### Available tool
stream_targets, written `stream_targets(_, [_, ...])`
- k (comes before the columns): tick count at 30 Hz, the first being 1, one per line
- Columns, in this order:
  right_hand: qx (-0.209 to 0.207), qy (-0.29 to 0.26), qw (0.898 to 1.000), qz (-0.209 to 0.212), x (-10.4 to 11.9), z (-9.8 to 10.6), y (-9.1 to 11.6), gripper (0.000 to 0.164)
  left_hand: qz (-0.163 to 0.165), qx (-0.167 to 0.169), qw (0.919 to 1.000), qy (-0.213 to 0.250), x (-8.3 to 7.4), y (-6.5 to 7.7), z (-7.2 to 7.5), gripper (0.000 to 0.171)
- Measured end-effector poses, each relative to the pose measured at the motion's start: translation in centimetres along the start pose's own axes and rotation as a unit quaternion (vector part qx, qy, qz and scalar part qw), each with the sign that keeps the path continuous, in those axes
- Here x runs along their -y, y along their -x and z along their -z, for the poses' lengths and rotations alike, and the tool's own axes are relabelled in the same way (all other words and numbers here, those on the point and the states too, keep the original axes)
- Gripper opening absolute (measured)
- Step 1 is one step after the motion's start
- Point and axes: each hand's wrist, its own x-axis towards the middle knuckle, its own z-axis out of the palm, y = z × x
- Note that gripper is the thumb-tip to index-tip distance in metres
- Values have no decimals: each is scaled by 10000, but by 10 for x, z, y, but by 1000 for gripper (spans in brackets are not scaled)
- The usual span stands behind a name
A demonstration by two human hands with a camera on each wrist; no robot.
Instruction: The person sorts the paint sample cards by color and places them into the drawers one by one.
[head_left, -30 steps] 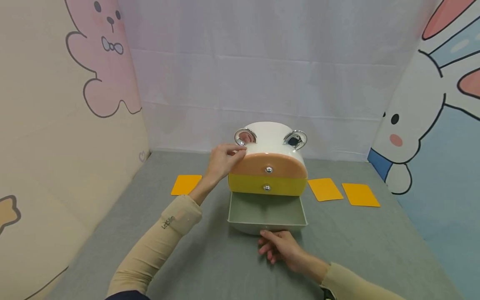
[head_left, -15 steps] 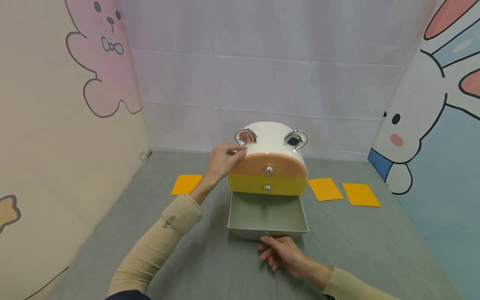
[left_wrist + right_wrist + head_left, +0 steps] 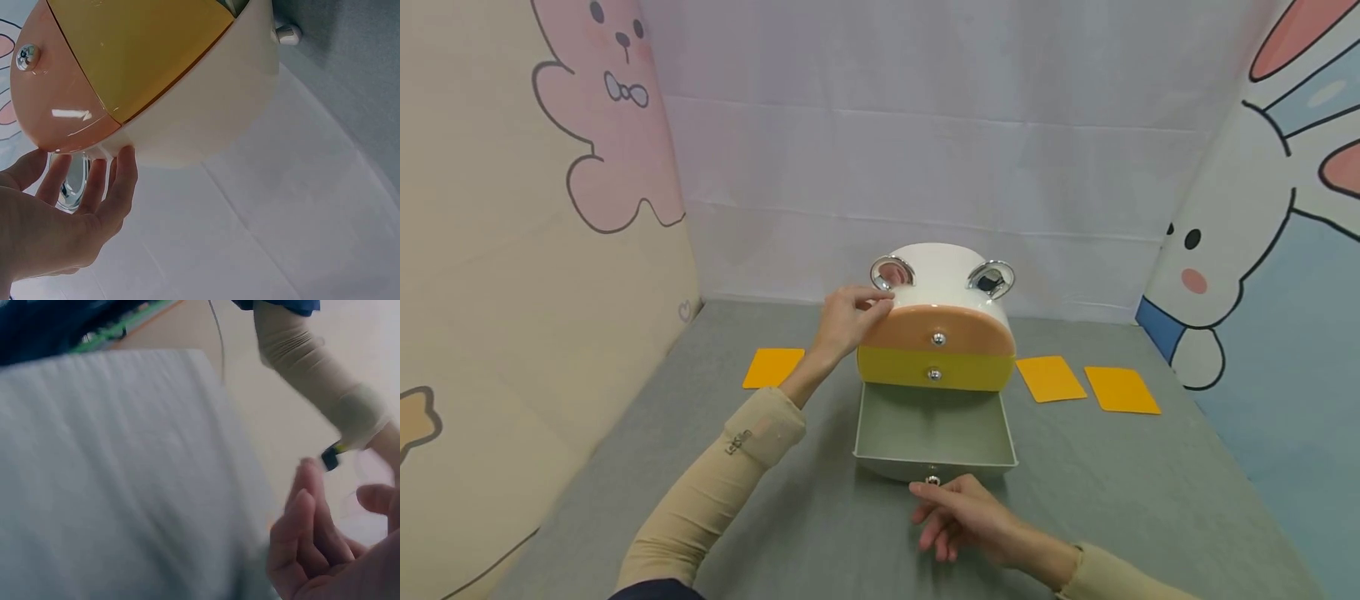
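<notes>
A small white drawer cabinet (image 3: pixel 943 271) with chrome ear-like rings stands mid-table in the head view. Its orange top drawer (image 3: pixel 973 329) and yellow middle drawer (image 3: pixel 895 367) are closed, while the pale green bottom drawer (image 3: pixel 880 425) is pulled far out with nothing in it. My left hand (image 3: pixel 842 321) rests its fingertips on the cabinet's upper left side; the left wrist view shows those fingers (image 3: pixel 127 181) extended against the shell. Just in front of the green drawer's chrome knob (image 3: pixel 932 480) is my right hand (image 3: pixel 970 517), fingers loosely bent and holding nothing.
One orange-yellow card (image 3: pixel 771 367) lies left of the cabinet, beside my left forearm. To the right lie a second card (image 3: pixel 1051 379) and a third card (image 3: pixel 1122 390) on the grey tabletop (image 3: pixel 820 533). A white curtain (image 3: pixel 1037 167) hangs behind.
The green drawer has come slightly further toward me. My right hand has let go of its knob and drawn back a little, leaving the knob visible. The left hand has stayed in place.
</notes>
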Motion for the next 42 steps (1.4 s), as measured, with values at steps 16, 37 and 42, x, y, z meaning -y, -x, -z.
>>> stream_targets(16, [-4351,3414,7670,3254,76,110,13,30,87,26,9999,-76,3,4,-4,23])
stream_targets(37, [-3484,4771,8060,-372,10,239,-64,99,-34,-87,9999,-95,3,1,-2,22])
stream_targets(42, [-3458,4743,8070,-647,8,241,-68,101,-23,-106,9999,-99,1,0,-1,22])
